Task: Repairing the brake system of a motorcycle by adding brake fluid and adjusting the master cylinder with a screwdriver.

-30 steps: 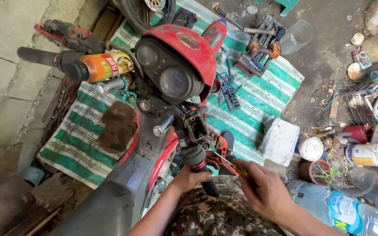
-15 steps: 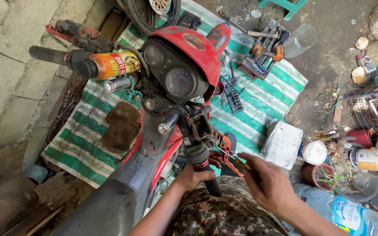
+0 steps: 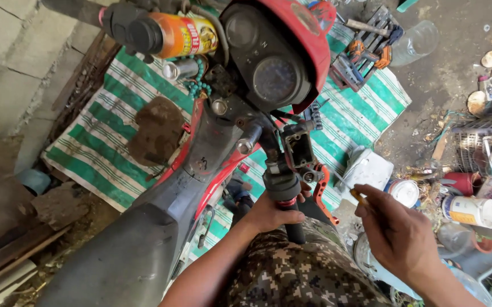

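Observation:
My left hand (image 3: pixel 270 214) is closed around the black grip (image 3: pixel 295 228) of the right handlebar of a red motorcycle (image 3: pixel 306 35). Just above the grip sit an open grey brake reservoir box (image 3: pixel 298 146) and an orange brake lever (image 3: pixel 321 190). My right hand (image 3: pixel 397 236) hovers to the right of the lever, apart from it. It pinches a small tool (image 3: pixel 358 196) with a yellowish handle, whose thin tip points toward the lever. My lap in camouflage trousers (image 3: pixel 291 273) is below both hands.
A green-and-white striped tarp (image 3: pixel 95 145) lies under the bike, with clamps and hand tools (image 3: pixel 365 51) at its far end. An orange spray can (image 3: pixel 186 35) lies by the left handlebar. A white container (image 3: pixel 371 167), tins (image 3: pixel 470 210) and clutter crowd the right; a concrete wall (image 3: pixel 7 62) is left.
My right hand has drawn back to the right, away from the brake lever, still holding the small tool. My left hand stays on the grip. The view has moved closer to the handlebar.

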